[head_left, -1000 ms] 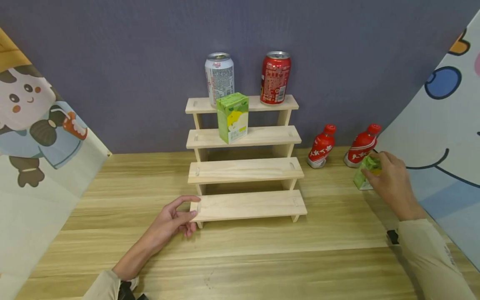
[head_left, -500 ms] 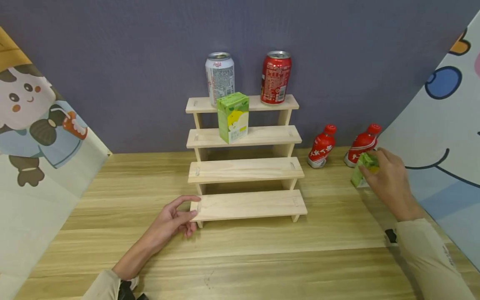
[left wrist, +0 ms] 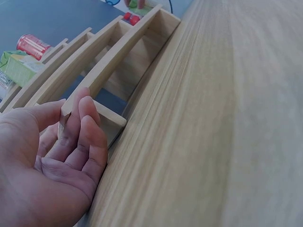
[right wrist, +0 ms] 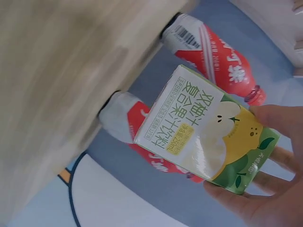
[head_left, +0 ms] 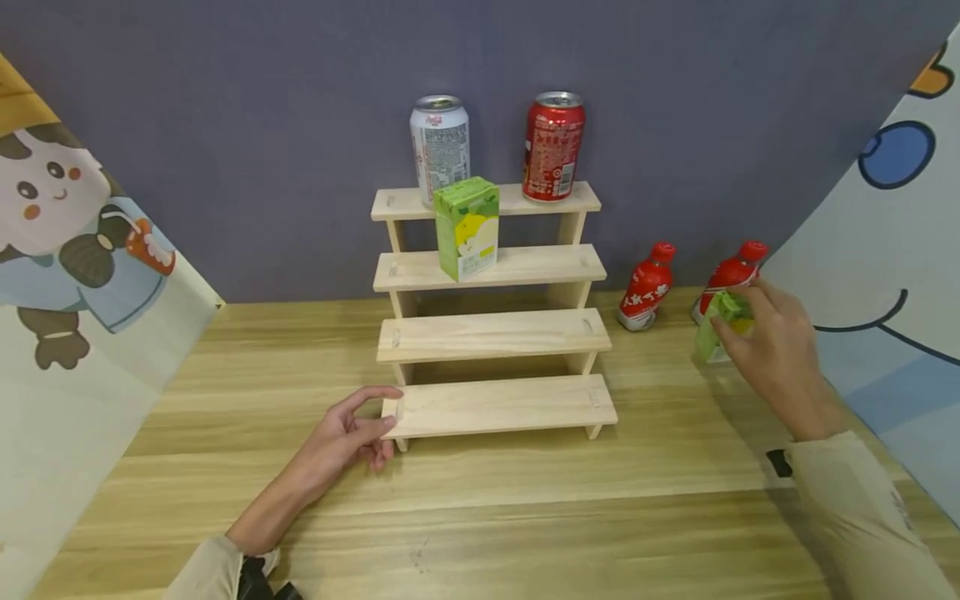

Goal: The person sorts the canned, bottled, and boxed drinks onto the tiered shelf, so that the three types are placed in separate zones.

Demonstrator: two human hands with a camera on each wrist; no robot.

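Observation:
My left hand (head_left: 341, 437) grips the left end of the lowest step of a four-step wooden display shelf (head_left: 498, 406). Thumb and fingers pinch that board's corner in the left wrist view. At the right, my right hand (head_left: 776, 354) holds a green juice carton (head_left: 712, 333) by its upper part. The right wrist view shows the carton's printed front (right wrist: 203, 135), tilted and apart from the table. Another green juice carton (head_left: 467, 229) stands upright on the second step from the top.
A white can (head_left: 439, 150) and a red can (head_left: 553, 150) stand on the top step. Two red bottles, the nearer-shelf bottle (head_left: 647, 287) and the far-right bottle (head_left: 735, 271), stand on the table (head_left: 480, 517) against the back wall. Printed side panels flank the table.
My right hand has moved the carton slightly up and to the left, in front of the far-right bottle. The left hand keeps its grip on the shelf. The head view has shifted slightly.

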